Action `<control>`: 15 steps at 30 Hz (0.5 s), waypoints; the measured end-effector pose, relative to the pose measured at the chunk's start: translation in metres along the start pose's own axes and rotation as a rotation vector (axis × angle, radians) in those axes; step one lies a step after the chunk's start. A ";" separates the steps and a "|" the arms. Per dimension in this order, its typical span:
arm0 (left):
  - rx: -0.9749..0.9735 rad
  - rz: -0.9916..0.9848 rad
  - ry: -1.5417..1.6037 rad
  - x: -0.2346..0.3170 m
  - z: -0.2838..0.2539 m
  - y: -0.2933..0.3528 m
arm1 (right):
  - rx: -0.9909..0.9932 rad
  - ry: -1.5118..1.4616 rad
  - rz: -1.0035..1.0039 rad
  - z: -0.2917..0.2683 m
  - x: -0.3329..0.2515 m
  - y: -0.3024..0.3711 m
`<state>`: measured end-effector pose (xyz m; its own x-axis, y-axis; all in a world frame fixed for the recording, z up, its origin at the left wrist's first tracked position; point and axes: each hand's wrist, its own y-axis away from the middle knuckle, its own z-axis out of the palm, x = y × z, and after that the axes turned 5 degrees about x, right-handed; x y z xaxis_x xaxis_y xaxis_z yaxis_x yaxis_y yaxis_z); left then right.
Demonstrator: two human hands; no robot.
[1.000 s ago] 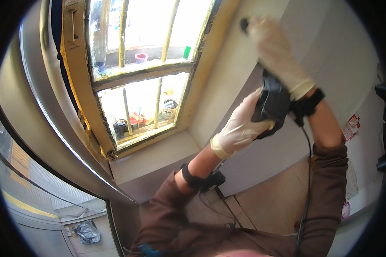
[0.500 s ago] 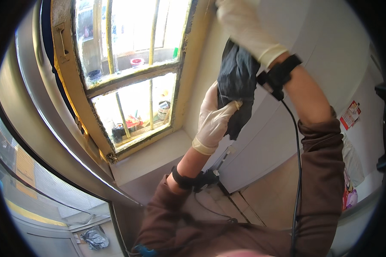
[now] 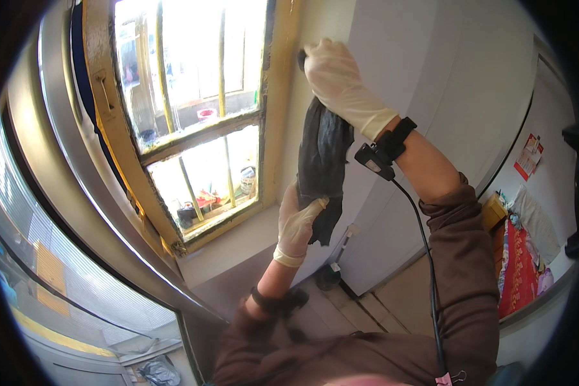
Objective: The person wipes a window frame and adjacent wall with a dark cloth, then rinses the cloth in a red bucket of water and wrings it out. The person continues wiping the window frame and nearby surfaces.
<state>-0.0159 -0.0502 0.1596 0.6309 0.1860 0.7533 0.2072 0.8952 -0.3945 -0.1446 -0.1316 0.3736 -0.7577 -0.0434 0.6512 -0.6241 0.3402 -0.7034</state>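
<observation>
A dark grey cloth (image 3: 324, 151) hangs stretched lengthwise between my two hands, beside the window. My right hand (image 3: 336, 78), in an off-white glove, is closed round its upper end, and a dark bit pokes out past the fingers. Lower down, my left hand (image 3: 295, 226), gloved the same way, grips the cloth with the thumb across its front; the other fingers are hidden behind it. The loose lower end dangles below the left hand. Each wrist wears a black strap with a small device.
At left stands a barred window (image 3: 202, 128) with a worn yellowish frame, above a pale sill (image 3: 228, 256). White panels (image 3: 424, 212) rise behind my hands. A black cable (image 3: 429, 257) runs down my right arm. Through a doorway at right lies a red patterned cloth (image 3: 518, 273).
My right hand has come down and to the left in the view. The left hand sits lower, still holding the cloth. The whole view has shifted, showing more of the doorway.
</observation>
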 end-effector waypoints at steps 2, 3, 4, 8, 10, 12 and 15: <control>-0.059 -0.005 -0.019 0.000 -0.002 0.001 | -0.108 -0.063 -0.065 0.000 -0.013 0.017; -0.087 -0.045 -0.001 -0.002 -0.003 0.006 | -0.246 -0.092 -0.149 0.006 -0.030 0.036; -0.136 -0.029 0.048 -0.005 -0.005 0.014 | -0.387 -0.280 -0.115 0.011 -0.048 0.059; -0.161 -0.320 -0.058 -0.012 -0.006 0.025 | -0.243 -0.615 0.208 0.028 -0.071 0.120; -0.195 -0.135 -0.007 -0.007 0.004 0.015 | 0.172 -0.696 0.301 0.027 -0.025 0.105; -0.270 0.042 -0.036 0.007 0.020 -0.006 | 0.586 -0.140 0.248 0.021 0.047 0.064; -0.255 0.079 -0.041 0.032 0.062 -0.046 | 0.924 0.069 0.394 0.015 0.140 0.002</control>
<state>-0.0515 -0.0606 0.2350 0.6229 0.2722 0.7334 0.3435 0.7472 -0.5690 -0.2549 -0.1512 0.4588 -0.9477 -0.0204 0.3186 -0.2566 -0.5449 -0.7982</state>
